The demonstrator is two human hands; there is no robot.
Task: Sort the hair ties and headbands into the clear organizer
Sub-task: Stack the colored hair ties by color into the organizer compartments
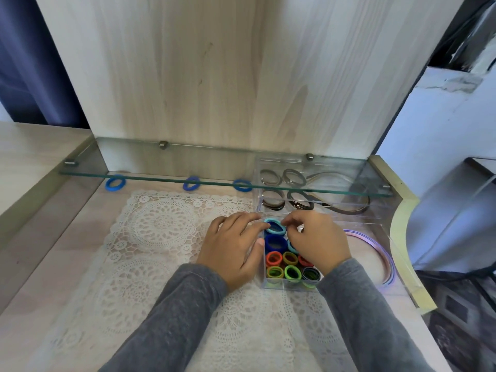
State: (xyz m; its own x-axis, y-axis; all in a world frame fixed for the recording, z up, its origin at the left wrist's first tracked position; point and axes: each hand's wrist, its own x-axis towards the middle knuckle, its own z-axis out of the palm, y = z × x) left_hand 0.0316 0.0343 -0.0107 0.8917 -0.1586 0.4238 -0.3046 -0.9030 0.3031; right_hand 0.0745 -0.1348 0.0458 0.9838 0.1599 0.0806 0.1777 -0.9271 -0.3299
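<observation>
Light-blue elastic is where our two hands meet. The light blue hair tie (275, 227) sits on top of the pile in the compartment at the seven o'clock corner of the clear organizer (375, 224). That organizer stands on the table (67, 277), at about four o'clock from the middle of the head view.

Our left hand (230, 248) comes in from nine o'clock of that tie. Its fingers (243, 219) are fairly straight and a little apart, and the tips touch the tie's left rim and the organizer's wall. Our right hand (316, 237) comes in from three o'clock with fingers curled, forefinger and thumb pinching the tie's right rim.

Just at six o'clock of the held tie lies a dark blue hair tie (276, 243). Nearer to us smaller ties stand packed on edge: an orange hair tie (273, 259), an olive one, a red one half under our wrist, then a green hair tie (292, 273) with a dark one beside it.

At twelve o'clock of our hands the far compartments hold brown hair ties (272, 203) and a dark headband (346, 209), seen partly through the glass shelf (188, 162). At three o'clock of the right hand, pink and lilac headbands (382, 251) curve along the floor of the large compartment.

Three loose blue hair ties (115, 182) lie on the table below the shelf's front edge, between ten and twelve o'clock of our left hand. A white lace mat (161, 232) lies under our grey sleeves (174, 318).
</observation>
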